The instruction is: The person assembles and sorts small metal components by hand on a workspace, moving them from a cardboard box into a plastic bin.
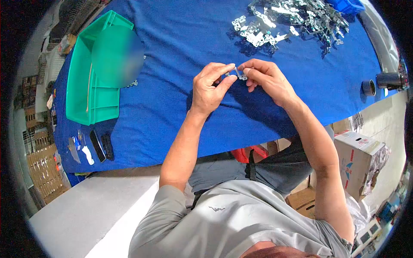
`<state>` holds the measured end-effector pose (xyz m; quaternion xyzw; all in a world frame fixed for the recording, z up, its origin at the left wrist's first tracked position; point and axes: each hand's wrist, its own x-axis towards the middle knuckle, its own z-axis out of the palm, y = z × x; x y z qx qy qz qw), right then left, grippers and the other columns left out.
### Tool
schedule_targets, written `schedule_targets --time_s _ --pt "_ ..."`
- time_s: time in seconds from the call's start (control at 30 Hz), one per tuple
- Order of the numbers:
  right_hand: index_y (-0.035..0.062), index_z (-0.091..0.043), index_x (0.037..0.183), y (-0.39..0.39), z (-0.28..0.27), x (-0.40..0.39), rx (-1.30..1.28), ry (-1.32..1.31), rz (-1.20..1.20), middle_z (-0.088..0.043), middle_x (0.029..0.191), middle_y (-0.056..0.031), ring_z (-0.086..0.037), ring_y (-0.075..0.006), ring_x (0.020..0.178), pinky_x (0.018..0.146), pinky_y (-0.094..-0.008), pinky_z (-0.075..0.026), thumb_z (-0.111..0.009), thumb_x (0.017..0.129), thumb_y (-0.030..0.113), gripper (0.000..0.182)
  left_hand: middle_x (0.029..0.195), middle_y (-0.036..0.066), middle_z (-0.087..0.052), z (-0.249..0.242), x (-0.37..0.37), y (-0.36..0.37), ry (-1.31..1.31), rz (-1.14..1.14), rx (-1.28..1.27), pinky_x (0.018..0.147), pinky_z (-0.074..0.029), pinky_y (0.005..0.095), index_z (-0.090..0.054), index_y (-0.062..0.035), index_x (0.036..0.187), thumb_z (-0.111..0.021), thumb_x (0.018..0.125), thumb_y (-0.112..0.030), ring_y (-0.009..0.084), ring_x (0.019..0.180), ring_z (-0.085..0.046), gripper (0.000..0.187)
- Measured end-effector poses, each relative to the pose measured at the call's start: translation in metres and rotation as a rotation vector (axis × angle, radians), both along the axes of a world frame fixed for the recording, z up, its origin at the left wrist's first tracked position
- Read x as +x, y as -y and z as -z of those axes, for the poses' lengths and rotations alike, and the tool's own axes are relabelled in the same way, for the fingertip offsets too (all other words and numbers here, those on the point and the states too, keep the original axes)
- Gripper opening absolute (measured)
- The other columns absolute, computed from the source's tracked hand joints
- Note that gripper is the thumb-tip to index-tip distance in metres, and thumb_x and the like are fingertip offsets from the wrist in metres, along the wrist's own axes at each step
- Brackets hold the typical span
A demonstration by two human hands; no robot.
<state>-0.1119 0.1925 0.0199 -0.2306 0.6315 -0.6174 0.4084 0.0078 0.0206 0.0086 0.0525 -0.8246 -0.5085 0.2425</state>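
Observation:
Over the blue cloth my left hand (211, 89) and my right hand (269, 81) come close together, fingertips almost meeting. A small silvery metal bracket (241, 77) is pinched between the thumb and fingers of my right hand. My left thumb and forefinger close on a small light metal piece (228, 74), mostly covered by the fingers; I cannot tell whether it is joined to the bracket. Beyond my hands lies a loose heap of similar metal brackets (262, 36), some silvery and some dark.
A green plastic bin (105, 107) stands at the left, partly hidden by a blurred round patch. Near the front left edge lie a phone (97, 146) and small items. A blue tray (347, 6) sits at the far right, a dark cylinder (368, 87) at the right edge. Cardboard boxes (359, 159) stand below.

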Motion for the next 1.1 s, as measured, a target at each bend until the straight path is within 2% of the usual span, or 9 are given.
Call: schedule_targets --time_s 0.07,0.13,0.17,0.27,0.37,0.47,0.57,1.0,1.1 --pt "0.0018 -0.066 0.112 0.0 0.001 0.0 0.012 -0.03 -0.005 -0.059 0.086 0.0008 -0.057 -0.0075 0.077 0.072 -0.025 -0.053 -0.056 0.103 0.02 0.023 0.101 0.004 -0.069 0.001 0.0 0.0 -0.016 0.011 -0.017 0.068 -0.049 0.0223 -0.075 -0.0058 0.112 -0.078 0.083 -0.002 0.0085 0.081 -0.061 0.029" --pt "0.0008 -0.064 0.106 0.0 0.0 0.0 -0.009 -0.067 0.018 -0.061 0.083 -0.0017 -0.057 -0.0092 0.072 0.063 -0.0258 -0.051 -0.057 0.102 0.02 0.021 0.101 0.004 -0.069 0.0 0.001 0.0 -0.002 0.037 0.001 0.068 -0.049 0.022 -0.076 -0.006 0.112 -0.078 0.084 -0.003 0.0082 0.081 -0.061 0.029" --pt "0.0008 -0.064 0.106 0.0 0.001 0.0 -0.01 -0.067 0.018 -0.061 0.083 -0.0017 -0.057 -0.0092 0.072 0.063 -0.0258 -0.051 -0.057 0.102 0.02 0.021 0.101 0.004 -0.069 -0.001 0.001 -0.001 -0.001 0.037 0.001 0.068 -0.049 0.022 -0.076 -0.006 0.112 -0.078 0.084 -0.003 0.0082 0.081 -0.061 0.029" --pt "0.0023 -0.062 0.101 0.001 0.001 0.0 -0.04 -0.098 0.149 -0.061 0.082 -0.0011 -0.056 -0.008 0.071 0.06 -0.0248 -0.047 -0.057 0.102 0.021 0.019 0.101 0.004 -0.069 -0.002 0.001 -0.002 0.027 0.048 -0.006 0.068 -0.049 0.0219 -0.075 -0.0048 0.111 -0.078 0.084 -0.004 0.0077 0.083 -0.062 0.027" --pt "0.0027 -0.06 0.101 0.0 -0.007 -0.003 -0.056 -0.094 0.198 -0.062 0.083 -0.0012 -0.054 -0.0073 0.07 0.059 -0.0248 -0.046 -0.057 0.102 0.021 0.019 0.098 0.004 -0.07 0.004 0.001 0.002 0.006 -0.009 0.015 0.064 -0.051 0.022 -0.074 -0.0038 0.112 -0.075 0.09 -0.01 0.0071 0.078 -0.063 0.023" --pt "0.0021 -0.061 0.103 -0.002 -0.015 0.002 0.105 -0.077 0.068 -0.063 0.083 -0.0012 -0.054 -0.0074 0.069 0.06 -0.025 -0.046 -0.057 0.101 0.02 0.018 0.09 0.005 -0.072 0.006 0.001 0.0 0.147 -0.138 0.309 0.054 -0.051 0.0217 -0.071 -0.0031 0.117 -0.066 0.1 -0.021 0.0064 0.063 -0.061 0.025" --pt "0.0012 -0.062 0.104 0.0 -0.012 0.008 0.028 -0.133 0.02 -0.063 0.083 -0.0007 -0.053 -0.0076 0.068 0.06 -0.0258 -0.047 -0.059 0.1 0.019 0.019 0.091 0.006 -0.072 0.005 0.002 0.001 0.165 -0.138 0.322 0.055 -0.051 0.0216 -0.07 -0.0026 0.117 -0.066 0.099 -0.02 0.0066 0.064 -0.062 0.026" --pt "-0.001 -0.063 0.102 0.0 -0.008 0.007 0.115 -0.267 0.018 -0.064 0.078 -0.003 -0.057 -0.0093 0.067 0.061 -0.0286 -0.049 -0.062 0.097 0.018 0.02 0.092 0.005 -0.072 0.005 0.001 0.001 0.166 -0.142 0.31 0.053 -0.05 0.0204 -0.072 -0.0027 0.115 -0.068 0.098 -0.019 0.0052 0.064 -0.06 0.024" --pt "-0.0006 -0.063 0.1 0.0 -0.005 0.007 0.152 -0.356 0.038 -0.063 0.075 -0.0034 -0.058 -0.0102 0.065 0.058 -0.0302 -0.049 -0.063 0.096 0.018 0.019 0.094 0.003 -0.071 0.006 0.0 0.003 0.117 -0.115 0.142 0.058 -0.049 0.0203 -0.072 -0.0013 0.113 -0.071 0.095 -0.015 0.0058 0.068 -0.06 0.022"
